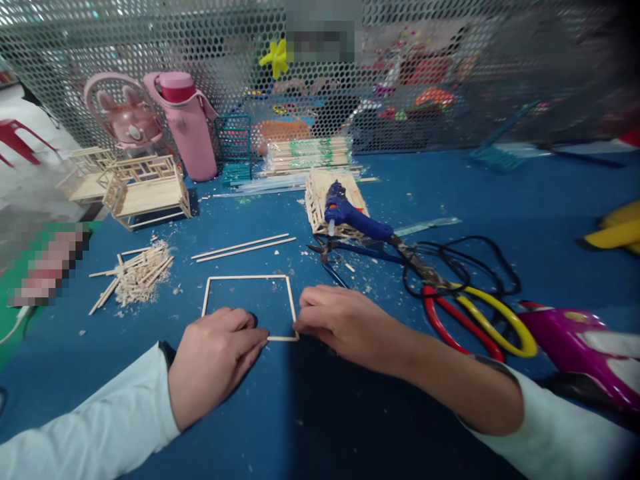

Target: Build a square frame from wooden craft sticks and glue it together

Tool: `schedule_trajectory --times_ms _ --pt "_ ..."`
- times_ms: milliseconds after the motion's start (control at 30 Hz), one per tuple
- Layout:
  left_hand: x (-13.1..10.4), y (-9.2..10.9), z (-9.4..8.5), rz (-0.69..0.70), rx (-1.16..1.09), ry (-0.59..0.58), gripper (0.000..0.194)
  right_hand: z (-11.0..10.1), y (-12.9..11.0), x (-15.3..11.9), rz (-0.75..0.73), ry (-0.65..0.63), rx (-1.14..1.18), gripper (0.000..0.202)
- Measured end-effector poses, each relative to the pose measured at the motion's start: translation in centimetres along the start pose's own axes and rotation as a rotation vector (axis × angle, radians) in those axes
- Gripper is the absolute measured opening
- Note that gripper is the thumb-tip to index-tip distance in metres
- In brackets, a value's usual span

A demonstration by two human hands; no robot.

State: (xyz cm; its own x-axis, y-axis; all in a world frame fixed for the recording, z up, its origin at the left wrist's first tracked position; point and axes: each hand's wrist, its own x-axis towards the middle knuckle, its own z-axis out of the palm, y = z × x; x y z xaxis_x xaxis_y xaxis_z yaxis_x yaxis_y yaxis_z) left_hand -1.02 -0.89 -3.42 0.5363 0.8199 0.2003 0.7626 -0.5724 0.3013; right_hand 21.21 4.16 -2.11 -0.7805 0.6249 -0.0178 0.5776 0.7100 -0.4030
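A rectangle of thin wooden sticks (247, 277) lies flat on the blue table, its back and right sides in plain sight. My left hand (215, 357) covers the front left part, with its fingers bent together and the tips on the front stick. At the front right corner, my right hand (345, 323) pinches the right-hand stick between thumb and fingers. Two loose wooden sticks (245, 248) lie parallel just behind the rectangle. Whatever the left palm covers is hidden.
A pile of short stick pieces (145, 273) lies left. Behind are a small stick-built bench (150, 197), a pink bottle (190, 133) and a blue glue gun (357, 217) on a stick-built piece. Pliers (327, 253), red-and-yellow-handled scissors (493, 320) and a black cord (465, 250) lie right.
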Motion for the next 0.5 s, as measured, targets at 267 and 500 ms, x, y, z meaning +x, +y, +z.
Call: schedule_trajectory --times_ms 267,500 --pt "-1.6 -1.8 -2.4 -0.042 -0.082 0.257 0.021 -0.3 1.0 -0.3 0.004 0.047 0.234 0.01" --pt "-4.9 -4.6 -4.0 -0.257 0.038 0.232 0.02 -0.8 0.6 -0.4 -0.014 -0.029 0.192 0.011"
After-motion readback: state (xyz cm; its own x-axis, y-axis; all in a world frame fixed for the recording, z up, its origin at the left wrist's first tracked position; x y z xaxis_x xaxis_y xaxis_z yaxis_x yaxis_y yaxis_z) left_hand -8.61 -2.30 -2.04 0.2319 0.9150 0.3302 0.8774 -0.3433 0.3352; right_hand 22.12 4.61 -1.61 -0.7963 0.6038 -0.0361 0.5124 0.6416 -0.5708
